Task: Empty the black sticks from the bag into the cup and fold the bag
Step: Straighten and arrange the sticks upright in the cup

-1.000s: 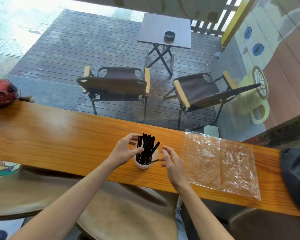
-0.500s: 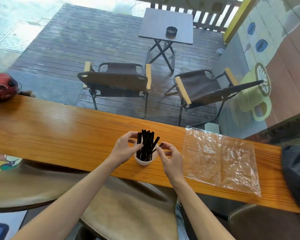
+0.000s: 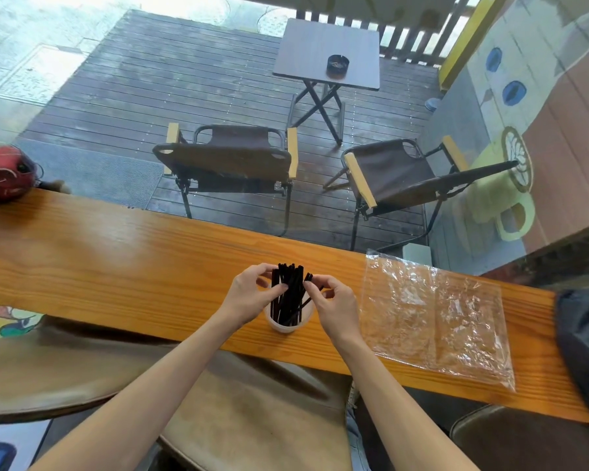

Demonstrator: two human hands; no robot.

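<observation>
So we've got the black sticks (image 3: 288,294) standing in the cup (image 3: 288,326), both hands' fingers (image 3: 281,287) pinched on them, while the empty bag (image 3: 436,321) lies flat, unfolded, on the bench (image 3: 116,266).

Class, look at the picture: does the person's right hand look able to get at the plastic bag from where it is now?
Probably yes. The right hand is at the black sticks in the cup, and the plastic bag lies flat on the counter just to its right with nothing between them.
</observation>
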